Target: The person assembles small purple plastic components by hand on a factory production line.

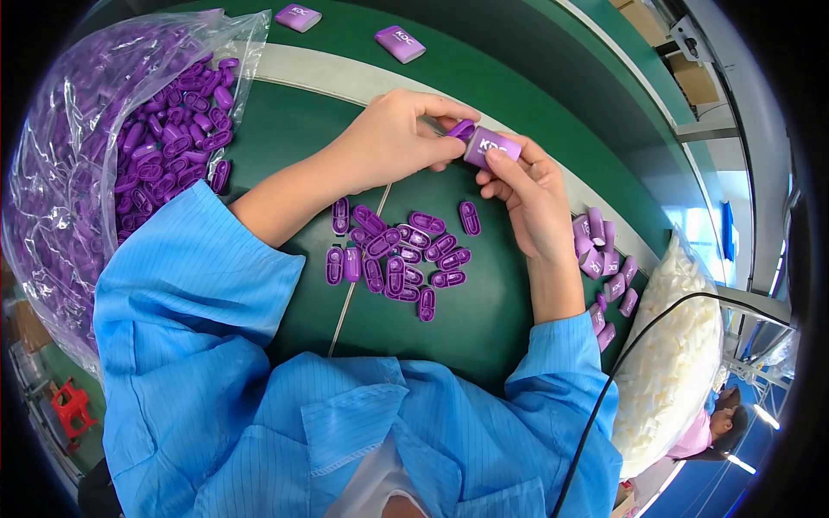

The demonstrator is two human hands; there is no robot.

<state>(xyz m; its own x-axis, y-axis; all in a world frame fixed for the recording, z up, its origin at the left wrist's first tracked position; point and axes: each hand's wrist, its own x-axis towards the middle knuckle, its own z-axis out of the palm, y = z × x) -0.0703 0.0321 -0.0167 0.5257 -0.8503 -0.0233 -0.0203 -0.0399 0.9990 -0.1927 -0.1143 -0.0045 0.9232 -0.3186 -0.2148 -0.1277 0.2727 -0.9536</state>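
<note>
- Left hand (393, 138): fingers clenched on a small purple cap (460, 129), pinched at the fingertips.
- Right hand (531, 203): fingers grasping a purple case (492, 145), thumb along its near side, held above the green surface (484, 319).
- Cap sits touching the case's left end, between the two sets of fingertips; whether it is seated cannot be told.
- Risk: cap goes on skewed if the case tilts in the pinch; likely to jam or pop off.
- Risk: small, smooth cap could slip from the fingertips and drop into the loose caps (401, 255) directly below, mixing with them.
- Open bag (78, 147) of caps lies at far left, near the left elbow; a nudge could spill more.
- Finished cases (604, 259) lie just right of the right wrist.
</note>
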